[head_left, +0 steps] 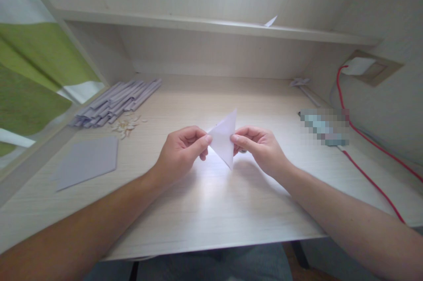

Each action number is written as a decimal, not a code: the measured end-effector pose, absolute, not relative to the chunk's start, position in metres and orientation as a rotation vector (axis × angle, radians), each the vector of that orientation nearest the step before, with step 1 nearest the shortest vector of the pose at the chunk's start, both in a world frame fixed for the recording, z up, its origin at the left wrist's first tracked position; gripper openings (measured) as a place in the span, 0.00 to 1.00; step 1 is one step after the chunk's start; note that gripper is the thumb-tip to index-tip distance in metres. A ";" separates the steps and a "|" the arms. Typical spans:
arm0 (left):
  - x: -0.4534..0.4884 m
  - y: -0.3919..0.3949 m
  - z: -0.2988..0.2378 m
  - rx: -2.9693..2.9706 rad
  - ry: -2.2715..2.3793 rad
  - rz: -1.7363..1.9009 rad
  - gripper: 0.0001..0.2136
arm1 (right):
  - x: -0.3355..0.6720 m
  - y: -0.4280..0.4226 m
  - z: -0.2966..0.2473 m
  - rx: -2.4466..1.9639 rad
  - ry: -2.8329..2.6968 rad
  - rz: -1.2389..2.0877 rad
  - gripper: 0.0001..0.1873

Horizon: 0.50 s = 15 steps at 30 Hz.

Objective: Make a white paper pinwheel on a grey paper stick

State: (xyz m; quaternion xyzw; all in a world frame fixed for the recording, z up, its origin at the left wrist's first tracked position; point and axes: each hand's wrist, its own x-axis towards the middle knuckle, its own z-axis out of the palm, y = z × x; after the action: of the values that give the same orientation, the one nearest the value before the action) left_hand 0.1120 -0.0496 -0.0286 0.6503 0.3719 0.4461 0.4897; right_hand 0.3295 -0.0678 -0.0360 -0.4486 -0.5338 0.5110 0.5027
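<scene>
Between my two hands is a white sheet of paper (223,139), folded into a triangle and held just above the desk. My left hand (187,145) pinches its left corner between thumb and fingers. On the opposite side, my right hand (256,143) grips the long right edge, thumb in front and fingers behind. A small dark object, mostly hidden, shows beneath my right fingers; I cannot make out what it is. To the left lies a stack of flat paper sheets (90,160).
Several rolled paper tubes (119,100) are piled at the back left, beside small pale petal-like pieces (124,126). A paper piece (304,87) lies back right. A blurred-out device (324,127) with a red cable (373,186) sits right. A shelf (211,24) spans above.
</scene>
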 end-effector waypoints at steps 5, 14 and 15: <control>0.112 -0.049 -0.031 1.516 0.847 1.099 0.05 | 0.333 -0.062 -0.043 -0.995 -1.177 1.377 0.13; 0.113 -0.050 -0.028 1.621 0.981 1.118 0.09 | 0.333 -0.061 -0.048 -0.970 -1.153 1.509 0.14; 0.113 -0.050 -0.028 1.628 1.006 1.135 0.09 | 0.333 -0.060 -0.047 -0.977 -1.145 1.504 0.15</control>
State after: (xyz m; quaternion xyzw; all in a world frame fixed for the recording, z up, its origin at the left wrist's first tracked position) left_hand 0.1129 -0.0498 -0.0279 0.6561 0.4054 0.4575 0.4426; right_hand 0.3331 -0.0604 -0.0472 -0.4013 -0.4703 0.6179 0.4857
